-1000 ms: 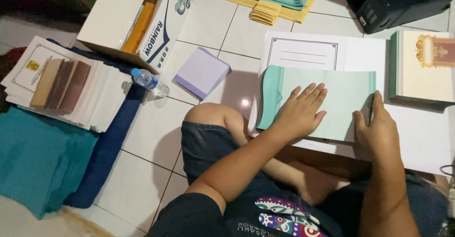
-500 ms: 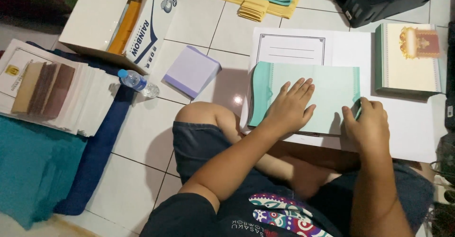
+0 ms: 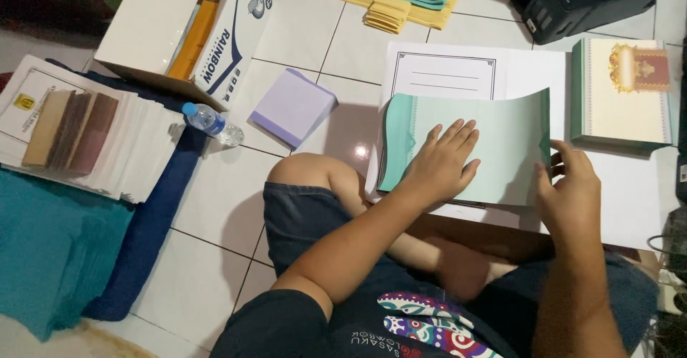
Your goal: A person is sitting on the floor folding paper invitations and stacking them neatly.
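Hidden or cut off: the person's head and most of the torso lie outside the frame; the black device (image 3: 572, 0) at the upper right is cropped by the top edge; what sits inside the open cardboard box (image 3: 179, 32) at the upper left is hard to make out beyond an orange-yellow strip.
Green sheet: a pale green sheet (image 3: 494, 143) lies right of centre over a white bordered page (image 3: 444, 79), its left and top edges curling upward.
Left hand: the left hand (image 3: 440, 165) rests flat on the green sheet with fingers spread and straight, pressing, not gripping.
Right hand: the right hand (image 3: 569, 186) is at the sheet's right edge, fingers curled onto that edge; how firmly they pinch cannot be told, since the thumb side is hidden.
Nearby: a green-edged stack of cream covers (image 3: 622, 93) sits just right of the sheet; a lilac paper pad (image 3: 290, 108) and a plastic bottle (image 3: 207, 122) lie to the left.
Surface: white tiled floor (image 3: 215, 193); the person sits on it, bare knee (image 3: 308, 175) raised.
Left side: stacked white booklets (image 3: 136, 150) and teal cloth (image 3: 50, 251) over a dark blue mat (image 3: 154, 236).
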